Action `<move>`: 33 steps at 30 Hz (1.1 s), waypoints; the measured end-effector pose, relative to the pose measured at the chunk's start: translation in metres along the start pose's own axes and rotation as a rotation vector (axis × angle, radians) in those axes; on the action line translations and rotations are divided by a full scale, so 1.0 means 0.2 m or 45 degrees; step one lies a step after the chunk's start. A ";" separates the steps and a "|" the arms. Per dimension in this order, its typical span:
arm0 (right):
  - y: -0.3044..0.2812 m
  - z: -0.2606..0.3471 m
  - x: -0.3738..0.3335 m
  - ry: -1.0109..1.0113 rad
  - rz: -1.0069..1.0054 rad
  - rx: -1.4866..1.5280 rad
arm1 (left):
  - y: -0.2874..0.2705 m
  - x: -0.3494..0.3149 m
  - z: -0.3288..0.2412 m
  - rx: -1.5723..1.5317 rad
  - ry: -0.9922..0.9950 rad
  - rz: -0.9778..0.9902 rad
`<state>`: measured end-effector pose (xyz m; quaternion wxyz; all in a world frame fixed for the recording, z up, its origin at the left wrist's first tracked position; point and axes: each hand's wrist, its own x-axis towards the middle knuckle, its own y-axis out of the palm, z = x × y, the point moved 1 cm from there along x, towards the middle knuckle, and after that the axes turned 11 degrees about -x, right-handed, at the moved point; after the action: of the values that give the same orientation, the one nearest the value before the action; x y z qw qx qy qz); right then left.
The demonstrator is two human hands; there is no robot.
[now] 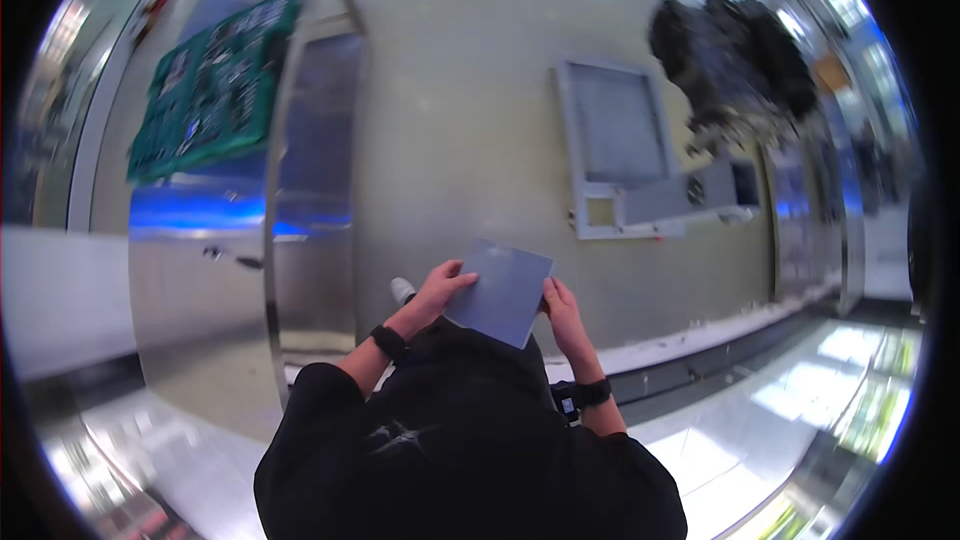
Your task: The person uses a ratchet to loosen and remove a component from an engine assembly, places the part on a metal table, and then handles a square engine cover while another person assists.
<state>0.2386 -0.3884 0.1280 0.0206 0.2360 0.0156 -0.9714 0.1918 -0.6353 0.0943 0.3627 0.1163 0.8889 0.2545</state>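
Note:
In front of my body I hold a flat, blue-grey rectangular booklet or thin panel [502, 290]; its exact kind does not show. It is tilted, with its plain face turned up. My left hand [445, 289] grips its left edge, thumb on top and fingers beneath. At the right edge, my right hand [562, 310] closes on it with the thumb at the side. The fingers under the piece are hidden. A black band [389, 342] circles my left wrist, and another dark band [592, 393] is on the right.
To the left stands a metal cabinet [200, 270] bearing a green tray [215, 90] of tools. Ahead on the right are a grey metal frame stand [572, 140] and a dark engine-like machine [735, 60]. A white shoe [402, 290] shows on the pale floor [450, 120].

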 end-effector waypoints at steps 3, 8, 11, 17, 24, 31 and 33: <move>-0.37 -0.03 -0.15 0.088 -0.170 0.216 | 0.45 0.16 0.03 0.083 -0.186 0.104; -0.88 -0.18 -0.34 0.161 -0.365 0.473 | 1.05 0.48 0.22 0.378 -0.276 0.254; -1.11 -0.23 -0.45 0.087 -0.489 0.467 | 1.36 0.63 0.28 0.596 -0.271 0.308; -1.52 -0.14 -0.38 0.001 -0.646 0.599 | 1.93 0.97 0.33 0.686 -0.148 0.368; -2.27 -0.02 0.00 -0.056 -0.835 0.438 | 2.44 1.49 0.36 0.541 0.014 0.384; -2.92 0.32 0.40 -0.043 -0.910 -0.083 | 2.70 1.90 0.34 0.747 0.112 0.252; -3.03 0.34 0.51 -0.057 -0.952 -0.329 | 2.76 1.97 0.34 0.807 0.155 0.187</move>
<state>0.0877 0.2102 0.1543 -0.3047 0.1881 0.2220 -0.9069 -0.0285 0.0090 0.1191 0.2352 0.2718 0.9332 -0.0025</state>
